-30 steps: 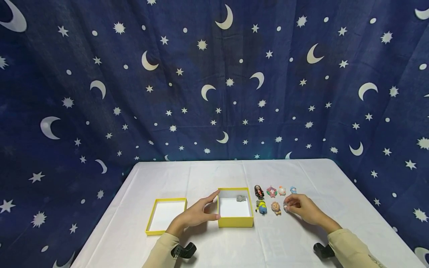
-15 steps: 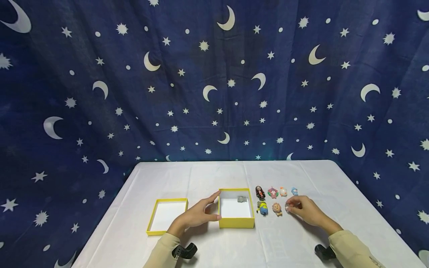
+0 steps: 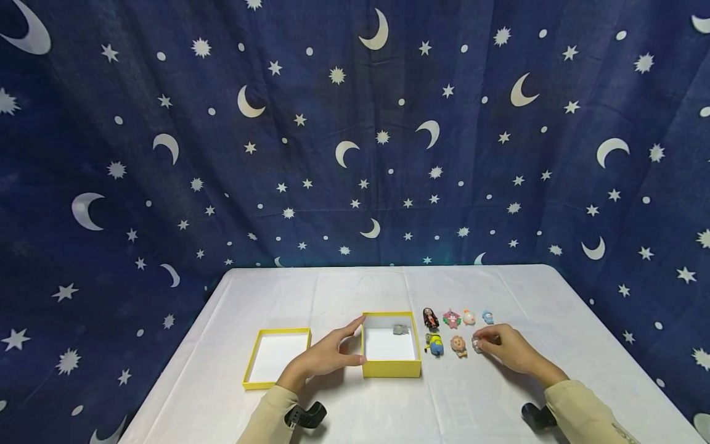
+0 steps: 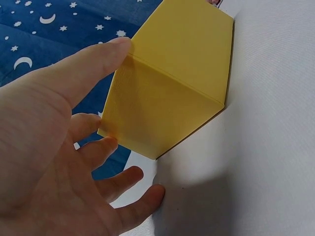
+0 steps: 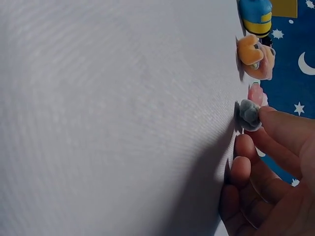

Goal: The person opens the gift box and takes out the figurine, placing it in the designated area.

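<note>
My left hand [image 3: 324,353] rests at the left side of a yellow box [image 3: 391,369] with a white inside. In the left wrist view its thumb [image 4: 106,56] touches a box corner, and two fingertips meet the wall while the other fingers hang free. A small grey figurine [image 3: 400,330] lies inside the box near the back right. My right hand [image 3: 513,350] pinches another small grey figurine [image 5: 249,115] between thumb and forefinger, close to the tabletop. Left of it lie an orange lion figurine [image 3: 458,346] and a blue-and-yellow minion figurine [image 3: 435,345].
Behind, in a row, lie a dark-haired doll [image 3: 429,318], a pink figurine [image 3: 452,319], a white-and-orange one [image 3: 469,317] and a blue one [image 3: 487,317]. The yellow-rimmed lid [image 3: 276,357] lies left on the white-covered table [image 3: 344,287]. A starry curtain [image 3: 310,154] hangs behind.
The whole head view has shifted slightly between the first frame and now. Both hands stay in place, the left at the box and the right at the grey figurine.
</note>
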`<action>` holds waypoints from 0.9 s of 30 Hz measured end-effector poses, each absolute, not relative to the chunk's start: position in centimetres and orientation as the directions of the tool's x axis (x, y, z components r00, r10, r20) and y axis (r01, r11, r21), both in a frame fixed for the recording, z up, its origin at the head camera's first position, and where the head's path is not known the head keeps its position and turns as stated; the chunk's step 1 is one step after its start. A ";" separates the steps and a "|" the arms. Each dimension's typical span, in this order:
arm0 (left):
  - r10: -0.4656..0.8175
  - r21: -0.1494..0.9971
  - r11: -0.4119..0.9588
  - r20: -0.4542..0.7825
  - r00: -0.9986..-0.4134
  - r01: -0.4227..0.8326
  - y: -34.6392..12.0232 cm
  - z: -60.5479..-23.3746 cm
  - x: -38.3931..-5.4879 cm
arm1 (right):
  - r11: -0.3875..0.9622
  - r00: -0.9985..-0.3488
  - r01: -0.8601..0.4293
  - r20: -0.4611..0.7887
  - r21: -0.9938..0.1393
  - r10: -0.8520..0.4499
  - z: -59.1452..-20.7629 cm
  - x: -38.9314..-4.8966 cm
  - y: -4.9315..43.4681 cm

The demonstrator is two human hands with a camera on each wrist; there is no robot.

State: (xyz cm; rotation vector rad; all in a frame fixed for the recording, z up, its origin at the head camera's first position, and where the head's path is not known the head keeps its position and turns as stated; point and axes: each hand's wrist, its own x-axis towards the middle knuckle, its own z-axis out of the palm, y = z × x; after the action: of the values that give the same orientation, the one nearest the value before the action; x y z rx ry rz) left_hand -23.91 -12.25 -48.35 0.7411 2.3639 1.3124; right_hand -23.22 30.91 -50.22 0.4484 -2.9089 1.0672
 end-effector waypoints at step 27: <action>0.587 0.858 0.429 -0.026 -0.809 0.284 -12.2 -48.3 -24.0 | 0.710 -0.958 -0.281 0.140 -0.646 -0.251 -49.4 -23.6 31.3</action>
State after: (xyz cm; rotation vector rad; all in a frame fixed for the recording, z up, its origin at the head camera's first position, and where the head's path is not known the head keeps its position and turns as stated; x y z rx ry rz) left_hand -24.02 -12.21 -48.26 0.7495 2.3657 1.3274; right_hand -23.56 31.32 -49.43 0.4455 -2.8656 1.0931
